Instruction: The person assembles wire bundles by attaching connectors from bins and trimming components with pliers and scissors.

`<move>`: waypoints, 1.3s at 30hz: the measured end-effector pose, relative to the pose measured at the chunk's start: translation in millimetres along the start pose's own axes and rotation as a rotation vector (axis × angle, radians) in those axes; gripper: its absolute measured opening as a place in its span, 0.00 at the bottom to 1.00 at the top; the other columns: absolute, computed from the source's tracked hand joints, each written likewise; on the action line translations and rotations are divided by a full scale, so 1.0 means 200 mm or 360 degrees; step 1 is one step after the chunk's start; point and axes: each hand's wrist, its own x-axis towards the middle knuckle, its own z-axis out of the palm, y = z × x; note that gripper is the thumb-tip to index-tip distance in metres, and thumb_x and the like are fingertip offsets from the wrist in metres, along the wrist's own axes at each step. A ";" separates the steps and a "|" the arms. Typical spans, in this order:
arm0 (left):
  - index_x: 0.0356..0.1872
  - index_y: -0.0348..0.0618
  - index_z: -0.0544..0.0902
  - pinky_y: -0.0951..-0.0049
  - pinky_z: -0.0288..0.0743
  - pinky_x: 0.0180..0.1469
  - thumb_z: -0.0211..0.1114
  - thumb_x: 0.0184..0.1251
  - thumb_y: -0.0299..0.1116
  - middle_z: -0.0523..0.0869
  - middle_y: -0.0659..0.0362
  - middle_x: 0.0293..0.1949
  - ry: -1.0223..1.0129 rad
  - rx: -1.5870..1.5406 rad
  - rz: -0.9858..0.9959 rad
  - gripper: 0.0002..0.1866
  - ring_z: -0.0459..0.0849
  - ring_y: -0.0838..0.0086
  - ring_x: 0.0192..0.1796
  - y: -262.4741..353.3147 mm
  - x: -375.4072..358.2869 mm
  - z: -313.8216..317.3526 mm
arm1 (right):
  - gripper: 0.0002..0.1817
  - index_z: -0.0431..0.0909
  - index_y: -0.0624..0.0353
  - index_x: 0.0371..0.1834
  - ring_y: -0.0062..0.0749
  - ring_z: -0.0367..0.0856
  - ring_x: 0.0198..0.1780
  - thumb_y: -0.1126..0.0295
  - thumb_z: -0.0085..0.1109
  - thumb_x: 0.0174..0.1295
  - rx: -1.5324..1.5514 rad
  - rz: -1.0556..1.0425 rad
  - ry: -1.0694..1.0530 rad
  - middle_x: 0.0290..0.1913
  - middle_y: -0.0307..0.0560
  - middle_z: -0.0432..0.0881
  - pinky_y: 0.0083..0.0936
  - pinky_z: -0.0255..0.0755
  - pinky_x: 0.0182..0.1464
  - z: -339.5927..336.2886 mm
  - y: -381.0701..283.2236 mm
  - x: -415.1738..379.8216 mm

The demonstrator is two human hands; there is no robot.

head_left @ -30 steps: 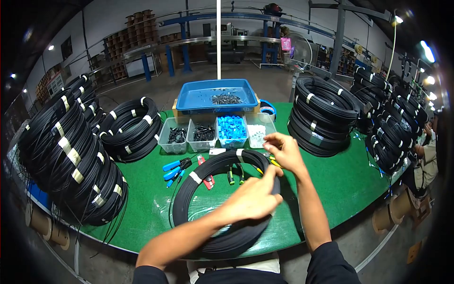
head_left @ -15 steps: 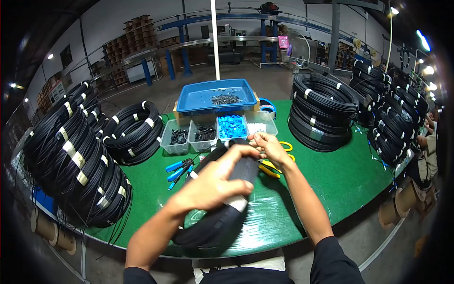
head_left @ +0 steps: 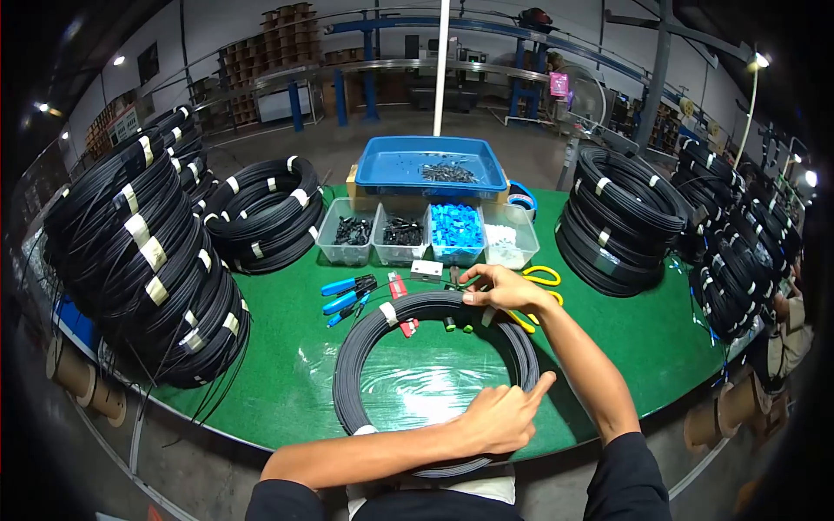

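Note:
A coil of black cable (head_left: pixel 352 365) lies flat on the green tabletop, bound with pale tape. My left hand (head_left: pixel 502 420) is closed over its lower right side, one finger stretched out and the others partly hidden. At the coil's upper right, my right hand (head_left: pixel 506 291) pinches a thin black cable end between thumb and fingertips. Left of that hand is a small white block (head_left: pixel 426 270). A red and white strip (head_left: pixel 397 285) lies partly under the coil. Yellow-handled scissors (head_left: pixel 546 276) lie beside my right wrist, and blue-handled pliers (head_left: pixel 340 286) rest on the left.
Clear bins of black parts (head_left: pixel 352 230), blue connectors (head_left: pixel 456 227) and white pieces (head_left: pixel 504 243) stand in a row behind. Beyond them sits a blue tray (head_left: pixel 382 165). Stacked cable coils rise at left (head_left: pixel 148 260) and right (head_left: pixel 612 221). Another person's arm shows far right.
The coil, tilted up before, now lies flat on the table. My left hand has moved from its top to its lower right side. The camera view has shifted slightly left.

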 end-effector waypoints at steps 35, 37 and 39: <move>0.77 0.29 0.52 0.63 0.46 0.80 0.62 0.44 0.22 0.59 0.38 0.76 0.1433 -0.0588 -0.1087 0.52 0.56 0.49 0.79 -0.35 -0.76 -0.09 | 0.46 0.61 0.67 0.76 0.36 0.60 0.77 0.67 0.62 0.49 0.0717 -0.0441 0.0562 0.77 0.52 0.64 0.28 0.46 0.78 0.29 0.32 -0.57; 0.79 0.43 0.54 0.56 0.42 0.80 0.65 0.52 0.24 0.54 0.44 0.79 0.1380 -0.0627 -0.1068 0.49 0.55 0.51 0.80 -0.37 -0.79 -0.06 | 0.43 0.61 0.68 0.76 0.36 0.60 0.77 0.68 0.63 0.54 0.0733 -0.0357 0.0663 0.76 0.54 0.65 0.29 0.47 0.78 0.32 0.29 -0.61; 0.80 0.58 0.55 0.47 0.39 0.80 0.68 0.60 0.27 0.50 0.48 0.80 0.1278 -0.0603 -0.1023 0.47 0.56 0.49 0.79 -0.34 -0.80 -0.11 | 0.44 0.58 0.69 0.77 0.37 0.59 0.77 0.70 0.67 0.57 0.0753 -0.0272 0.0762 0.77 0.55 0.63 0.30 0.47 0.78 0.38 0.25 -0.72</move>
